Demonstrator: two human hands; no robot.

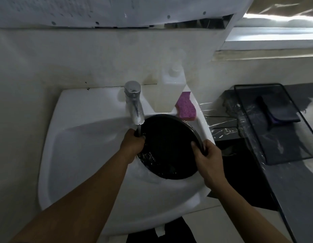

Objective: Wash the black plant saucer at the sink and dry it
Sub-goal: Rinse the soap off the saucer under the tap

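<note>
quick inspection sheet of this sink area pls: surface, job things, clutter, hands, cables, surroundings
surface: white sink, wet, with water running through the basin beside the saucer
job's things: black saucer held tilted in the basin, its left edge under the running tap
clutter: pink sponge and pale bottle on the sink's back ledge; dark cloth in a mesh tray to the right
hands: left hand grips the saucer's left rim; right hand grips its right rim
cables: nothing seen
surroundings: pale wall behind; clear plastic film between sink and tray
</note>
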